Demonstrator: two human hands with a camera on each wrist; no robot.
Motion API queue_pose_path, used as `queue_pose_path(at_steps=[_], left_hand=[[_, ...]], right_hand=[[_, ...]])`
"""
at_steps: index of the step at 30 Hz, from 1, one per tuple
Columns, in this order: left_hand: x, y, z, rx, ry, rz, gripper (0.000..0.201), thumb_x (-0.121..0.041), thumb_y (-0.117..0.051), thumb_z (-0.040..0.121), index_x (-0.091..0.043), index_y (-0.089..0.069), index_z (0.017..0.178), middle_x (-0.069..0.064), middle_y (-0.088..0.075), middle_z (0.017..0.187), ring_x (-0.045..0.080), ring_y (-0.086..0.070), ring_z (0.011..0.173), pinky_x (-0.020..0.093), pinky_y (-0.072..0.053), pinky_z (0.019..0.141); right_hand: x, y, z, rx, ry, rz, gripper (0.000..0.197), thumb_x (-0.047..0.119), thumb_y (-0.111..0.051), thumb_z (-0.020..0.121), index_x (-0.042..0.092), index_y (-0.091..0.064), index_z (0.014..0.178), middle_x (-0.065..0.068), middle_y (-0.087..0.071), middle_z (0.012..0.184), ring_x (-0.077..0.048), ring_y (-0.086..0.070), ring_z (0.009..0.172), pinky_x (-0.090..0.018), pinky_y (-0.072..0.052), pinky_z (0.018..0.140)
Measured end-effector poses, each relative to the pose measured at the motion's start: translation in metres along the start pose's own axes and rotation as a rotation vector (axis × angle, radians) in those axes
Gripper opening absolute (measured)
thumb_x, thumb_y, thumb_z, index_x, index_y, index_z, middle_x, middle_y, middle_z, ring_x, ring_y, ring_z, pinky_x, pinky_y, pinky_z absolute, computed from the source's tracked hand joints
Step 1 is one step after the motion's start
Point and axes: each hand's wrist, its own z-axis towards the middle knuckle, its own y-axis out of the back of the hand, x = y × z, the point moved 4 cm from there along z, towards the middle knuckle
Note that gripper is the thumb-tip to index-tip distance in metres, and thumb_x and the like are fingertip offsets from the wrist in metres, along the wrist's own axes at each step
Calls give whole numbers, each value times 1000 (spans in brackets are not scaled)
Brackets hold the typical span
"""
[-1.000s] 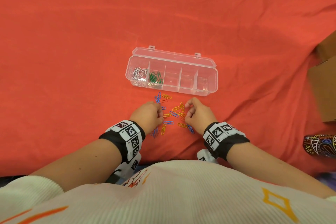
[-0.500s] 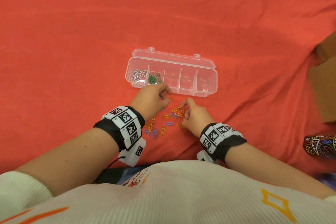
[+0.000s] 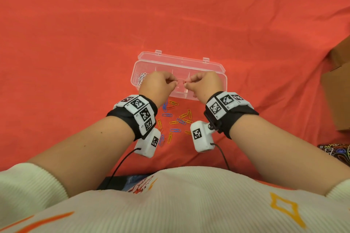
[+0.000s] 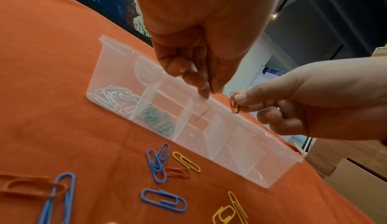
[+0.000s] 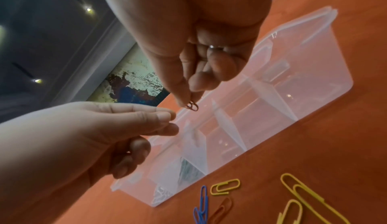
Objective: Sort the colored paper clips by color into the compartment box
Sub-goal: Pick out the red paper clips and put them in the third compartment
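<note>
Both hands hover over the clear plastic compartment box, the right hand pinching a red paper clip beside the left hand. Blue, yellow and red paper clips lie scattered on the red cloth.

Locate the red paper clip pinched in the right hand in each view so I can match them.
Head: red paper clip at centre, between the two hands, over the compartment box.
Left wrist: right of centre, at the right hand's fingertips, clip at.
Right wrist: centre, clip under the pinching fingertips.
Shared landmark: the box's green clips.
</note>
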Motion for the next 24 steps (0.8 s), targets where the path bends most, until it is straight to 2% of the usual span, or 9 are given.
queue_pose_path(at_steps=[2,4,7,9,12,14,17,20,24], left_hand=[[1,2,0,-14,-5,4,18,-23,-60,85,-19,-69,100,3,-72,94,14,-59,81,24,-45,73],[2,5,-4,-31,-24,-7,17,-21,-59,85,-19,-69,99,2,-72,95,9,-54,76,22,-40,72],[8,11,-15,-29,-89,-1,15,-17,-60,83,-17,-69,95,-4,-66,90,-3,-46,64,18,-34,66],[15,12,-24,6,-139,29,12,-17,-62,82,-18,-69,91,-6,-61,88,-11,-44,63,10,-31,60],[31,11,-40,27,-161,73,13,-17,-63,80,-22,-70,90,-6,-60,86,-8,-43,61,12,-29,58],[40,11,-51,31,-167,82,13,-15,-64,78,-23,-70,88,-8,-56,81,-7,-44,61,7,-32,59],[57,7,-64,69,-144,99,12,-12,-65,78,-20,-70,87,-7,-53,79,-8,-44,62,12,-30,59],[80,9,-71,41,-50,125,12,-12,-65,77,-19,-70,87,-6,-52,79,0,-43,63,18,-28,65],[102,15,-76,-21,83,150,8,-16,-69,76,-19,-67,83,-4,-54,78,12,-48,74,24,-33,68]], right_hand=[[-1,-6,4,-8,-29,-23,26,21,-69,78,27,-59,55,9,-58,51,-17,-61,53,-37,-52,74],[-2,-10,6,1,-37,-28,17,20,-64,82,26,-68,67,9,-59,48,-9,-61,43,-39,-53,81],[-2,-8,1,5,25,-35,16,16,-59,86,19,-73,93,1,-65,66,-12,-56,49,-31,-53,67],[0,-7,-7,15,102,-44,17,15,-59,84,21,-73,92,7,-61,64,-8,-51,51,-25,-47,60],[-1,-11,-22,76,179,-87,19,14,-59,82,27,-72,89,12,-60,67,-1,-47,49,-12,-38,52],[-1,-17,-34,152,228,-163,19,15,-58,83,27,-72,91,14,-58,70,1,-46,51,-4,-34,49],[-7,-33,-47,271,249,-309,21,15,-55,85,23,-71,98,9,-60,80,-8,-50,65,-17,-42,65],[-17,-48,-46,315,218,-431,27,14,-51,87,22,-68,106,-3,-68,102,-20,-60,87,-29,-48,84],[-21,-59,-37,293,209,-518,35,10,-43,90,24,-65,114,-7,-62,120,-27,-59,108,-31,-44,88]])
